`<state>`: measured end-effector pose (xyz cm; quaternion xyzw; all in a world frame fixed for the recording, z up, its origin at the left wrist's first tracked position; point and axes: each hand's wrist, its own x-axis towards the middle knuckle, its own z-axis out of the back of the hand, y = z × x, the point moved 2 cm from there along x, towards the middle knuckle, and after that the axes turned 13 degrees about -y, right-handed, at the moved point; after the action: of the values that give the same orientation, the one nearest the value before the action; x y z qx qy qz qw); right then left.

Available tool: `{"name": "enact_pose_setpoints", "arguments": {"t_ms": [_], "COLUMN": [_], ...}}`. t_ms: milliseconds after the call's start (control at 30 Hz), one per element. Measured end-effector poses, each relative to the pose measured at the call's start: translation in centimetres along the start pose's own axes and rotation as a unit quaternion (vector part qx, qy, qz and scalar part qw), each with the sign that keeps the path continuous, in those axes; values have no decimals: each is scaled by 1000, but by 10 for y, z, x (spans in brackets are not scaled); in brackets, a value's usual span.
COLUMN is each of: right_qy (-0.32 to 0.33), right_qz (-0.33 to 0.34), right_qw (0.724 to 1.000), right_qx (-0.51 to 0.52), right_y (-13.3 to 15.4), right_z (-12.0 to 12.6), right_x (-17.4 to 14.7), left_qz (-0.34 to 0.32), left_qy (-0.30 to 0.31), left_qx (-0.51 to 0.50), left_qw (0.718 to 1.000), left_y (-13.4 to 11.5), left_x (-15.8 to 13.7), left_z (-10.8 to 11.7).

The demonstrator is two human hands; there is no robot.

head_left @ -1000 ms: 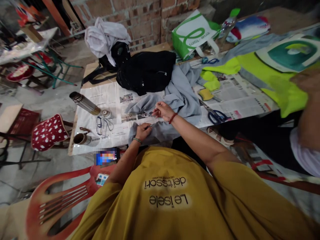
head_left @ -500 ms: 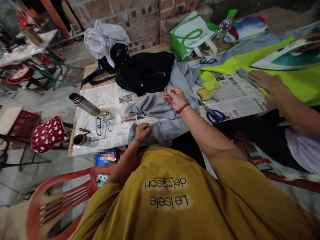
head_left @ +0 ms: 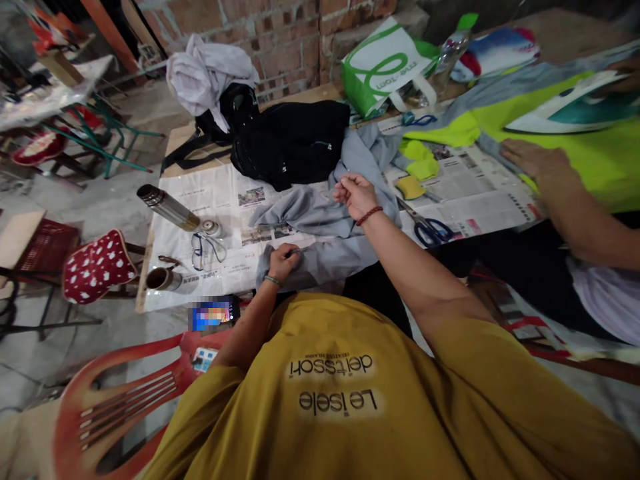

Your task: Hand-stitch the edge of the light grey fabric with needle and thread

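A grey garment [head_left: 337, 261] lies across the near edge of the table, partly bunched farther back. My left hand [head_left: 283, 262] is closed on a fold of it, thumb and forefinger pressed together. Raised over the bunched part, my right hand [head_left: 356, 195] has its fingers pinched; what they hold, if anything, is too small to make out. To the right of that hand lie scissors [head_left: 431, 231] with dark blue handles and a yellow piece [head_left: 410, 188]. A black bag [head_left: 293, 143] rests behind the garment.
Newspaper covers the table [head_left: 165, 290]. At left are a steel flask [head_left: 167, 207], eyeglasses [head_left: 205, 251] and a cup [head_left: 164, 279]. A phone [head_left: 214, 313] is by a red chair [head_left: 120, 360]. At right, another person's hand [head_left: 537, 159] lies near an iron [head_left: 565, 110] on yellow-green cloth.
My right hand has shifted slightly to the right, its fingers still pinched. My left hand stays on the grey garment. The iron has moved slightly.
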<state>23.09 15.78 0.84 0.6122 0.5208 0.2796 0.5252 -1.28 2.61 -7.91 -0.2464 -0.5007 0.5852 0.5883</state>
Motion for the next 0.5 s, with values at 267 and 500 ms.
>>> {"name": "enact_pose_setpoints", "arguments": {"t_ms": [267,500], "right_qy": [-15,245], "right_qz": [21,175], "right_qw": [999,860], "right_qx": [-31,-413], "right_y": [-4,-39], "right_z": [-2,-22], "right_x": [-2,-43], "left_qz": [7,-1], "left_qy": [-3,2], "left_qx": [12,1], "left_qw": [1000,1000], "left_y": [1,3], "left_x": [-1,1], "left_z": [-1,-2]}}
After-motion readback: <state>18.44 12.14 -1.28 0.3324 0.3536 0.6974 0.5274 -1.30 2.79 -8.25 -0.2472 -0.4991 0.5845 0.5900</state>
